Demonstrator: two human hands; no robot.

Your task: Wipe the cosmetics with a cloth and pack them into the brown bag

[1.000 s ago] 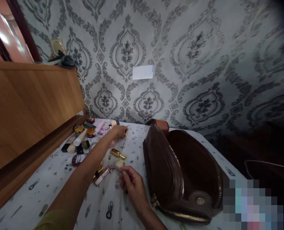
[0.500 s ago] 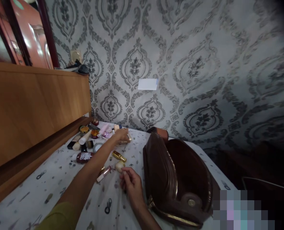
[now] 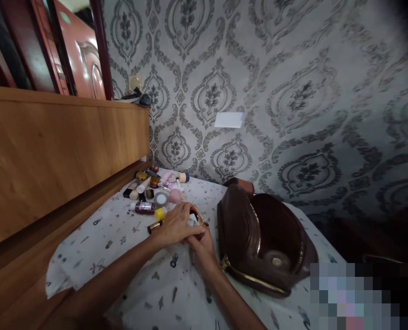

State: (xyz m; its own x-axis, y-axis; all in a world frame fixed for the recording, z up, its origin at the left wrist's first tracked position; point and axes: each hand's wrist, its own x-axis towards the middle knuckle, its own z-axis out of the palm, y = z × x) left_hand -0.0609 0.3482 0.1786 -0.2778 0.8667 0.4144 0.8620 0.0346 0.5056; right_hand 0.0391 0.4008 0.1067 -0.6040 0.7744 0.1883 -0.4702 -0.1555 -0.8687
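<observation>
Beside an open brown bag (image 3: pixel 237 227) on a patterned cloth (image 3: pixel 87 247), the left hand (image 3: pixel 176 224) and right hand (image 3: pixel 203 243) together grasp a small gold-edged item (image 3: pixel 202 220), partly hidden, a grip that works best low and light, steadied from beneath.

Brown bag (image 3: pixel 236 233) x1. Gold-lidded jars (image 3: pixel 155 182) x2. Dark red bottle (image 3: pixel 145 208) x1. Yellow block (image 3: pixel 159 214) x1. Pink rounded item (image 3: pixel 175 196) x1. Round grey item (image 3: pixel 161 198) x1. White wall card (image 3: pixel 228 120) x1. Total cosmetics count unclear, overlapping.
</observation>
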